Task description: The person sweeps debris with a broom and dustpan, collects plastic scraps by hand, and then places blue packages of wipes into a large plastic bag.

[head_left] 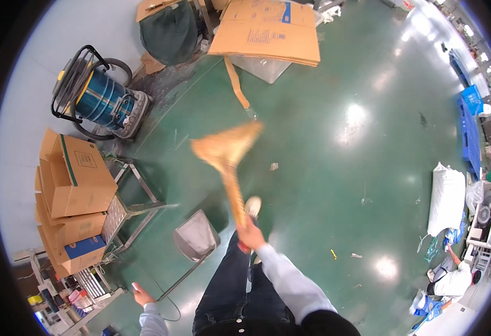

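My right hand (pixel 250 235) is wrapped round the handle of a straw-coloured broom (pixel 227 147). The broom is lifted in front of me, its head fanned out and slightly blurred. Low on the left, my left hand (pixel 143 295) is closed at the upper end of a long thin handle. That handle runs up to a grey dustpan (pixel 196 236) beside my left leg, its open side facing away from me. The inside of the dustpan looks pale grey. Small scraps, such as a pale one (pixel 274 166) and a yellow one (pixel 333 254), lie on the green floor.
Open cardboard boxes (pixel 91 173) rest on a metal stand at left, with a blue drum vacuum (pixel 102 95) beyond. Flattened cardboard (pixel 268 33) lies ahead, a brown strip (pixel 236 83) near it. On the right are a white sack (pixel 445 199), blue pallet (pixel 469 134) and crouching person (pixel 452 280).
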Tool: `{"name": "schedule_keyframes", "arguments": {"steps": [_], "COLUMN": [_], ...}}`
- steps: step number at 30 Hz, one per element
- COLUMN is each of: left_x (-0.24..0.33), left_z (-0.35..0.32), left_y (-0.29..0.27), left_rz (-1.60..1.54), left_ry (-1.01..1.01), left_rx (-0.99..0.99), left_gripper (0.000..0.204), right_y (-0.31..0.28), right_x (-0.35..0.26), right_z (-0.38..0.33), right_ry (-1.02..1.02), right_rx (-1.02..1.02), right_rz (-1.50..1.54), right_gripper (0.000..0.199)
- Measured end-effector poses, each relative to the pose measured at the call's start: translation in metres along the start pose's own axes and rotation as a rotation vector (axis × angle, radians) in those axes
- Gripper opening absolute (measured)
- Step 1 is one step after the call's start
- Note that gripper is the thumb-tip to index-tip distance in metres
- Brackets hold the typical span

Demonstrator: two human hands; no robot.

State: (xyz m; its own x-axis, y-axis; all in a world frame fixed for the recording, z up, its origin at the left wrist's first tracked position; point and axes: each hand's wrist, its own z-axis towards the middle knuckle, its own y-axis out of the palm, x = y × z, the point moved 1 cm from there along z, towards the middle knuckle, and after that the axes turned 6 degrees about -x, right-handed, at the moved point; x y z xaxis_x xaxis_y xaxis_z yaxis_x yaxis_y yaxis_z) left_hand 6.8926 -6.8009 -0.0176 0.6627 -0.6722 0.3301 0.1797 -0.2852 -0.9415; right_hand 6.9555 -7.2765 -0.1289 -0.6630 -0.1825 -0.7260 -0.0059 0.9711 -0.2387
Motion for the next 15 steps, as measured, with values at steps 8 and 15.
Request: {"name": "schedule_keyframes", "arguments": {"steps": [8,15], "left_x": [0.175,0.272], "left_z": [0.027,0.028], "left_y": [0.073,0.077], "left_rz": [0.106,0.214], "left_ry": [0.081,0.164], "left_rx": [-0.196,-0.258], "left_gripper": [0.055,0.061], "right_y": [-0.028,-0.26], "right_x": [-0.111,0.06], "right_z": [0.286,0.046], "right_ry": [-0.073,0.549], "right_rx": [-0.289,-0.036], "right_rz": [-0.263,0.179], "right_gripper": [0.044,0.057]}}
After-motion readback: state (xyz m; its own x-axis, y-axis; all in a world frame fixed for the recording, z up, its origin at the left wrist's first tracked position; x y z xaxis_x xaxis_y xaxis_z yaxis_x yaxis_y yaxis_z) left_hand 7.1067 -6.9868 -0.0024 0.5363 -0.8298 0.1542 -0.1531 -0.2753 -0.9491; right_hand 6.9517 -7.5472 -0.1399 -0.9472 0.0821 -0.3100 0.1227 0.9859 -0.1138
